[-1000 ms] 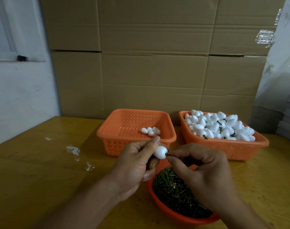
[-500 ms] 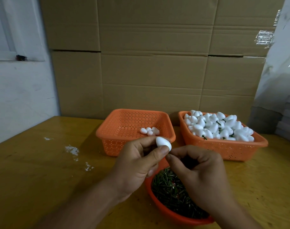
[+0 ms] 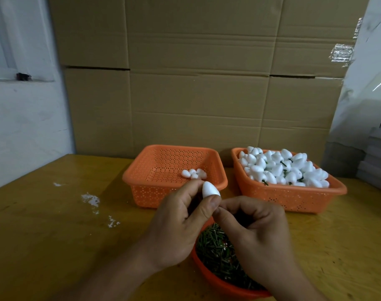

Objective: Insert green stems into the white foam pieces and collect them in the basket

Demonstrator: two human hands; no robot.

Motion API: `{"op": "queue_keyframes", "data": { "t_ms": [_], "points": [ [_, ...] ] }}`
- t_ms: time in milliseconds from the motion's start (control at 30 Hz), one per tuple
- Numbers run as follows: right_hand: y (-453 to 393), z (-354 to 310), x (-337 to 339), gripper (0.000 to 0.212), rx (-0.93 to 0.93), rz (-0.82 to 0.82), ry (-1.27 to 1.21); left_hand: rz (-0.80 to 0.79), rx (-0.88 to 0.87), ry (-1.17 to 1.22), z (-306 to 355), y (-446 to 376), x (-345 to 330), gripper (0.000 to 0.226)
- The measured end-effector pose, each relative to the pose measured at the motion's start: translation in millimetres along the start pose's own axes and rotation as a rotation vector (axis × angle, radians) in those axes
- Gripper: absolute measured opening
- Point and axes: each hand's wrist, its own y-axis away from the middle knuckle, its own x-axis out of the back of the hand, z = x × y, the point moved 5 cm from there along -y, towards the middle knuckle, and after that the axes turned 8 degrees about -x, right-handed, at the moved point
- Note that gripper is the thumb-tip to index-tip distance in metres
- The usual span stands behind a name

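Observation:
My left hand (image 3: 178, 224) pinches a white egg-shaped foam piece (image 3: 210, 189) between thumb and forefinger, pointed end up, above the red bowl (image 3: 213, 280) of green stems (image 3: 215, 253). My right hand (image 3: 256, 231) has thumb and forefinger pinched together at the foam's lower end, touching my left thumb; the stem between them is hidden. Behind my hands stands an orange basket (image 3: 128, 177) with a few foam pieces (image 3: 193, 173) in its right corner. To its right, a second orange basket (image 3: 293, 197) is heaped with foam pieces (image 3: 280, 168), some showing green stems.
White foam crumbs (image 3: 90, 199) lie on the yellow wooden table (image 3: 44, 235) to the left. A wall of cardboard boxes (image 3: 196, 94) stands right behind the baskets. Grey stacked sheets (image 3: 378, 157) sit at the far right edge.
My left hand has turned the foam piece from lying sideways to pointing up and lifted it slightly. The green stem tip seen a second ago is now hidden under the foam.

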Motion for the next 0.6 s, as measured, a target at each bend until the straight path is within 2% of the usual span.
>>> {"op": "queue_keyframes", "data": {
  "t_ms": [100, 333, 467, 600],
  "points": [
    [2, -1, -1, 0.009, 0.016, -0.019, -0.047, -0.024, -0.021, -0.001, 2, 0, -2, 0.017],
    [-1, -1, -1, 0.011, 0.023, -0.023, -0.054, -0.044, 0.005, 0.176, 2, 1, -4, 0.015],
    [-4, -1, 1, 0.012, 0.018, -0.019, -0.061, -0.041, 0.077, 0.211, -7, 4, -6, 0.042],
    [-14, 4, 17, 0.016, -0.041, 0.081, -0.047, -0.027, 0.109, 0.153, -20, 6, -6, 0.047]
  ]
}}
